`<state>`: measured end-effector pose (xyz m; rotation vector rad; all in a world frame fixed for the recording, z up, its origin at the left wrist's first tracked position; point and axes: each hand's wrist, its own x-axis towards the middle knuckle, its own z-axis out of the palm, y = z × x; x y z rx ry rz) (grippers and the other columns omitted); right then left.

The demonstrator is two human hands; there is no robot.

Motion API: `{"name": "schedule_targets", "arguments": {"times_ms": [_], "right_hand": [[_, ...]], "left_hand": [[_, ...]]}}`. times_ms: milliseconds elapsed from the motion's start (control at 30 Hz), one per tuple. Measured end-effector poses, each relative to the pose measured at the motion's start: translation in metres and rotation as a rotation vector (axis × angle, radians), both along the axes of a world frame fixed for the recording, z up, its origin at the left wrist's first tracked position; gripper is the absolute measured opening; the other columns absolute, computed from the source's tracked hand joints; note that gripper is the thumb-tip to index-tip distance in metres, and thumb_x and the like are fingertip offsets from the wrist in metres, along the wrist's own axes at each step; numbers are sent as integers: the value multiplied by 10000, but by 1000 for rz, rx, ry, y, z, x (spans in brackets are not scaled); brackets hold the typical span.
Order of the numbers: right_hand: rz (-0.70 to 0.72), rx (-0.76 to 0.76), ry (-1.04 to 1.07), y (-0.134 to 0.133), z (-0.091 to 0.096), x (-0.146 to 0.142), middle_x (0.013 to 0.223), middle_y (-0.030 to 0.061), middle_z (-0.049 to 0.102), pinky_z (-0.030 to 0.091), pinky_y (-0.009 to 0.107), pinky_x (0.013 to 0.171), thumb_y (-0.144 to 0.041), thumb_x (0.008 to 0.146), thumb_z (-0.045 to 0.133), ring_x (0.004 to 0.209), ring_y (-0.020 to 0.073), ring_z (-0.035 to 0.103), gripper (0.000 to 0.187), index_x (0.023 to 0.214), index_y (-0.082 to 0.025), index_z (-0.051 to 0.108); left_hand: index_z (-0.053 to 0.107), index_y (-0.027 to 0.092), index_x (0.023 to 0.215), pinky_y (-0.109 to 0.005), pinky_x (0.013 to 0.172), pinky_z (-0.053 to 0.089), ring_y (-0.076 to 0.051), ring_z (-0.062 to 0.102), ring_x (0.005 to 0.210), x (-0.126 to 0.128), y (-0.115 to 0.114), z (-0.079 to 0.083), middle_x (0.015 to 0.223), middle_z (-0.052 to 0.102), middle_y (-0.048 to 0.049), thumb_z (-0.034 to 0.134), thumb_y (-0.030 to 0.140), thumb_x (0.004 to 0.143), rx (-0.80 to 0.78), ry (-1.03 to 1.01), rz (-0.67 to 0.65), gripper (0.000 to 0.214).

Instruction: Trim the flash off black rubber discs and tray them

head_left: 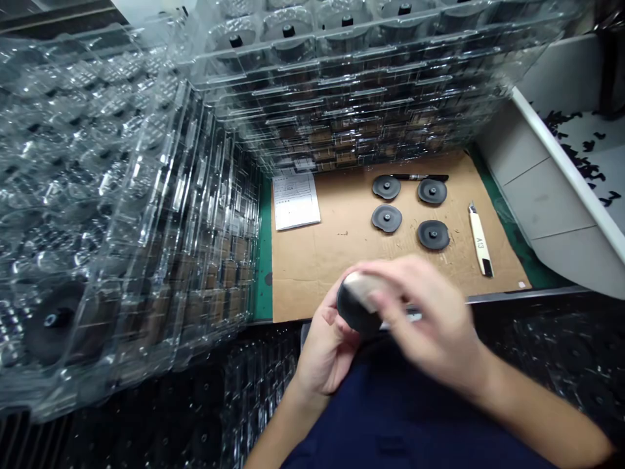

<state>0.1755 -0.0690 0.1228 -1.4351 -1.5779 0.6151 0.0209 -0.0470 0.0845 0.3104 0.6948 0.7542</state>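
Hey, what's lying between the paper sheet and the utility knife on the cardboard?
In the head view, four black discs sit in two rows between the paper sheet and the utility knife, on the brown cardboard.

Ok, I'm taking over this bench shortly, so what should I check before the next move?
Left hand has a firm hold on the black disc: ok.
Right hand contact with that disc: cannot tell, blurred.
Four black discs on the cardboard sheet lying apart from each other: ok.
Utility knife marked A13 lying clear of those discs: ok.
Knife blade retracted: cannot tell.
Paper sheet lying flat on the cardboard sheet: ok.
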Motion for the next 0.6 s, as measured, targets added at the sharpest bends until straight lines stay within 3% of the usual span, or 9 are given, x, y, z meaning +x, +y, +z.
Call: {"name": "schedule_targets", "arguments": {"times_ms": [67,167,267,333,433,600], "right_hand": [[156,48,-23,1,7,-12,943,70,656,467,331,796,-121,886,479,844,171,574,236,1092,-139,593],[280,-30,-48,6,5,-19,872,53,644,468,317,743,-105,888,463,776,156,561,208,1034,-135,607],[156,76,-89,7,0,-20,870,72,636,467,337,749,-115,890,462,791,172,553,219,1055,-120,606],[148,153,-82,3,-1,-19,882,84,644,473,341,751,-96,882,465,798,174,552,250,1100,-105,587],[253,114,-44,-1,2,-19,904,72,656,485,313,719,-69,872,466,788,157,562,274,1121,-119,571],[132,154,-91,7,5,-19,859,84,648,481,356,735,-98,874,468,780,182,566,245,1086,-102,591]], "left_hand": [[587,246,1196,-283,977,458,-203,587,1125,0,1,-1,1220,628,-55,721,298,737,0,27,6,481],[605,271,1165,-255,928,486,-185,613,1078,0,1,0,1202,638,-26,742,255,719,4,54,58,467],[637,266,1112,-197,894,481,-150,627,1046,2,2,4,1133,672,-19,752,228,709,11,56,71,421],[644,269,1097,-225,906,483,-165,634,1037,3,4,7,1117,678,-20,774,215,681,28,51,57,439],[632,302,1112,-302,923,492,-201,646,1012,4,5,9,1145,663,-7,809,177,620,34,78,67,538],[627,242,1139,-322,989,443,-223,610,1073,6,4,10,1097,679,-42,799,239,642,28,105,32,527]]}}
